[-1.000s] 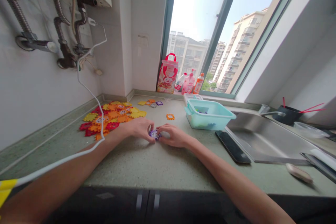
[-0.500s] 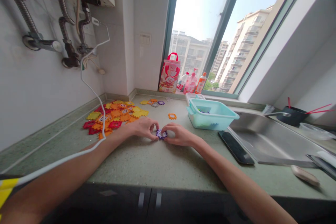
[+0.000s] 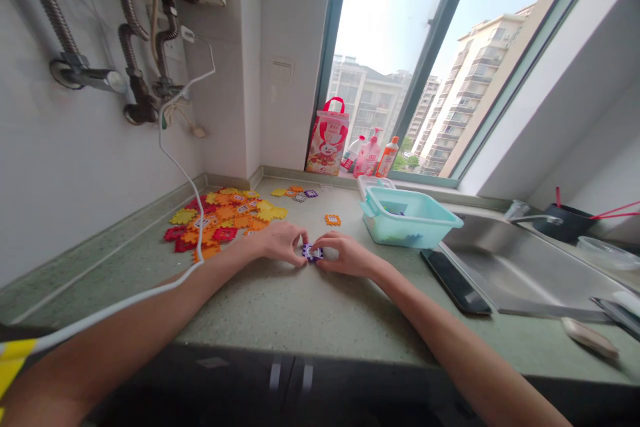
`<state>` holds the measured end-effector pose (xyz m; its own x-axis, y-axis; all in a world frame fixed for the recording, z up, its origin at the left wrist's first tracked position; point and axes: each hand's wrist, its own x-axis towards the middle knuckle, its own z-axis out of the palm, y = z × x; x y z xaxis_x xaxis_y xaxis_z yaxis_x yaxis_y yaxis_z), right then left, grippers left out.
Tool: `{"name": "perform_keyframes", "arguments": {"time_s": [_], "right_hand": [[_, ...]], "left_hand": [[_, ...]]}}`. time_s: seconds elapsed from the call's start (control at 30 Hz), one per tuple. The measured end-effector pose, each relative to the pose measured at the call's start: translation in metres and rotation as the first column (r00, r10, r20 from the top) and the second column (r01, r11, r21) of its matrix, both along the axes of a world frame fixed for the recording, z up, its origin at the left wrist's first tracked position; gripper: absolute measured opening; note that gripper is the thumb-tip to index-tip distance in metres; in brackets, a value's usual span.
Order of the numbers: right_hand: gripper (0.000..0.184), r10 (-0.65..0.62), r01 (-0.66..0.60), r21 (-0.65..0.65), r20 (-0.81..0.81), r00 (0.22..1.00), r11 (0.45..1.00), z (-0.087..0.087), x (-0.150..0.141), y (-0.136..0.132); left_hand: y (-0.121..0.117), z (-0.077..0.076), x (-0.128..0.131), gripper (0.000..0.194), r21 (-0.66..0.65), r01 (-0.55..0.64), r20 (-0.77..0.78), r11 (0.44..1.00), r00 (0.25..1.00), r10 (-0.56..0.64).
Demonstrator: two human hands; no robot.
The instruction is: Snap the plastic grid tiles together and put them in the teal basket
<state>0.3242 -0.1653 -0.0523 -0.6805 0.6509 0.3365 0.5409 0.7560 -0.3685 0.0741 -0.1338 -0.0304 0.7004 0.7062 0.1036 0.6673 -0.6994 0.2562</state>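
Note:
Between my hands is a small purple square tile with notched edges and a pale printed middle point(image 3: 313, 253). My left hand point(image 3: 283, 242) grips its left edge between thumb and fingers. From the other side, my right hand point(image 3: 345, 254) pinches the right part, its fingertips covering some of the print. Just beyond lies a single orange notched tile point(image 3: 333, 220). To the left of my left hand spreads a heap of red, orange and yellow notched tiles point(image 3: 243, 221). A smaller cluster, with a purple tile point(image 3: 311, 193) in it, lies near the back wall.
A turquoise plastic tub point(image 3: 415, 230) stands to the right, with dark pieces inside. A black phone point(image 3: 455, 282) lies beside the steel sink point(image 3: 520, 267). A white cable point(image 3: 201, 240) hangs across my left forearm. Bottles point(image 3: 369, 157) and a red-handled bag point(image 3: 327, 143) line the windowsill.
The whole view has shifted slightly. Both hands stay on the purple tile, which appears turned a little, with more of its purple edge showing.

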Motion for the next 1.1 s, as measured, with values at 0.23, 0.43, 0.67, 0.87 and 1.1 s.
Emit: {"name": "perform_keyframes", "arguments": {"time_s": [0.23, 0.43, 0.67, 0.87, 1.1], "right_hand": [[0.035, -0.081, 0.079, 0.052, 0.036, 0.996, 0.995, 0.001, 0.0, -0.002], [0.035, -0.102, 0.082, 0.257, 0.068, 0.992, 0.963, 0.011, 0.004, -0.002], [0.036, -0.551, 0.556, 0.513, -0.181, 0.814, 0.654, 0.053, 0.065, 0.006], [0.042, -0.756, 0.819, 0.473, -0.391, 0.525, 0.324, 0.074, 0.129, 0.01], [0.043, -0.932, 0.897, 0.34, -0.126, 0.34, 0.281, 0.079, 0.136, 0.008]], "left_hand": [[-0.002, -0.004, 0.003, 0.046, 0.092, -0.025, 0.035, 0.995, 0.999, 0.022], [-0.002, 0.001, 0.002, 0.058, 0.153, -0.042, 0.087, 0.987, 0.996, 0.029], [0.025, 0.003, -0.021, 0.059, 0.291, -0.249, 0.075, 0.924, 0.968, 0.237], [0.045, 0.004, -0.045, 0.043, 0.419, -0.37, -0.082, 0.829, 0.894, 0.441], [0.034, -0.006, -0.029, 0.04, 0.416, -0.285, -0.024, 0.864, 0.946, 0.324]]}}
